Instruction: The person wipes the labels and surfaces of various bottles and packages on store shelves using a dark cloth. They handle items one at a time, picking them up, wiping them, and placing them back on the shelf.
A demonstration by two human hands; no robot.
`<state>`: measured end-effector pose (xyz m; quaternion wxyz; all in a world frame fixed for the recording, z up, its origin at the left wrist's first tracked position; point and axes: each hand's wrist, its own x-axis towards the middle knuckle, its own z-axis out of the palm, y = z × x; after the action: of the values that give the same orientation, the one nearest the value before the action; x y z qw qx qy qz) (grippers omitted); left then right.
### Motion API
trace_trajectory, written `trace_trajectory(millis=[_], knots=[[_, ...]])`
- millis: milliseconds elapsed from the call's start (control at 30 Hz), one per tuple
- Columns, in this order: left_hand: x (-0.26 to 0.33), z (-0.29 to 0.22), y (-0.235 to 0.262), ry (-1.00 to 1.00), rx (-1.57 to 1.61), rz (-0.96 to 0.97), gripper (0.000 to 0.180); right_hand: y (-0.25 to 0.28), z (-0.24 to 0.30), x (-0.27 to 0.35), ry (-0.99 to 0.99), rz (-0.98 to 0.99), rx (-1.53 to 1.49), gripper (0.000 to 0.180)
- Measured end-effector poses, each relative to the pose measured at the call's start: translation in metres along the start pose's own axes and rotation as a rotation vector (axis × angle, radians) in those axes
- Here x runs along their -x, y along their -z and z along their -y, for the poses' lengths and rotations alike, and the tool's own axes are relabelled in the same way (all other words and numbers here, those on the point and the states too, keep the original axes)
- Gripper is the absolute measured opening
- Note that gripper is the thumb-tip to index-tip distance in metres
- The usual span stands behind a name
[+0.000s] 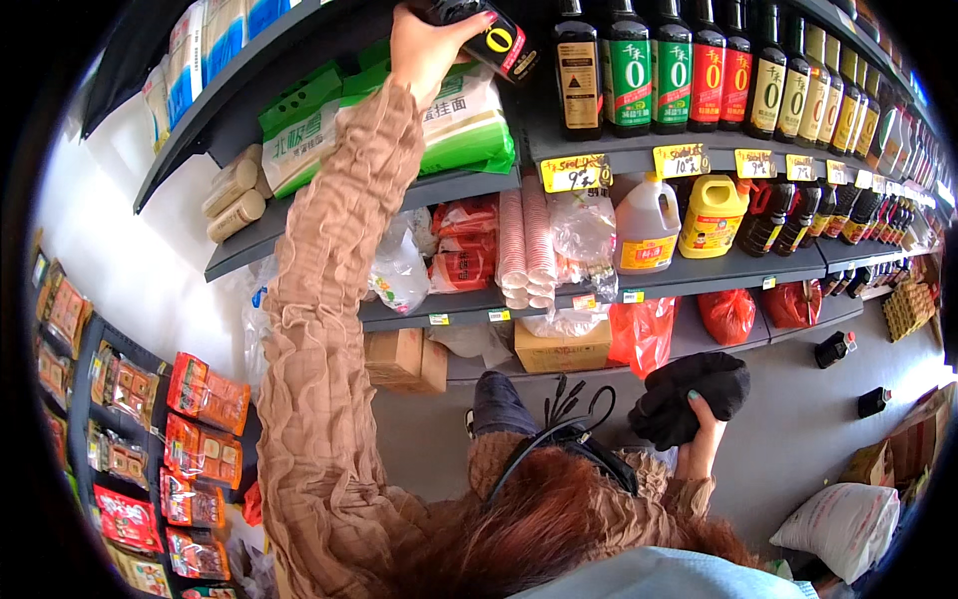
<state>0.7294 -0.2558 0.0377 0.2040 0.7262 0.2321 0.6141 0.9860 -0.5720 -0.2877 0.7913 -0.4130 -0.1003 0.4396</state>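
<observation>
Stands before a long grey shelf (704, 285), reaching to its upper tier, just left of the bottle row (704, 75). Appears midway through handling one dark bottle (506, 50) there; cannot tell whether lifting or lowering. Has the left hand (431, 45) wrapped closed around that bottle, thumb across its near side, base tilted down to the right and narrowly apart from the bottle row. Has the right hand (707, 429) closed on a soft-looking black bundle (689, 399), well below the bottle row; cannot tell its exact kind. Probably calls for a firm left grip, a turned wrist to bring the bottle upright, and care not to knock the nearest end of the bottle row. Leaves no free hand for steadying.

Includes, further around, a bulging white sack (838, 529) on the floor (798, 409), far below the bottle row and to the right. Shows orange snack bags (205, 449) far to the left of the bottle row; green-and-white packs (464, 148) near its left end, partly behind the left sleeve (339, 250) and crowding the reach; a yellow jug (714, 215) below; stacked cups (512, 240) below and left; price tags (576, 174) just beneath.
</observation>
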Motion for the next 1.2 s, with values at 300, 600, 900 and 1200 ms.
trace_trajectory(millis=[300, 600, 900, 1200], knots=[[-0.028, 0.078, -0.020, -0.132, -0.358, -0.164, 0.061, 0.006, 0.001, -0.004, 0.021, 0.019, -0.038, 0.043], [-0.043, 0.056, -0.049, 0.490, -0.282, 0.196, 0.047, 0.003, 0.005, -0.012, 0.013, 0.011, 0.028, 0.046], [-0.113, 0.142, -0.073, 0.533, -0.396, 0.492, 0.037, 0.011, 0.013, -0.012, 0.071, -0.057, 0.018, 0.049], [-0.118, 0.130, -0.074, 0.570, -0.082, 0.602, 0.051, 0.004, 0.019, -0.020, 0.100, -0.046, 0.021, 0.049]])
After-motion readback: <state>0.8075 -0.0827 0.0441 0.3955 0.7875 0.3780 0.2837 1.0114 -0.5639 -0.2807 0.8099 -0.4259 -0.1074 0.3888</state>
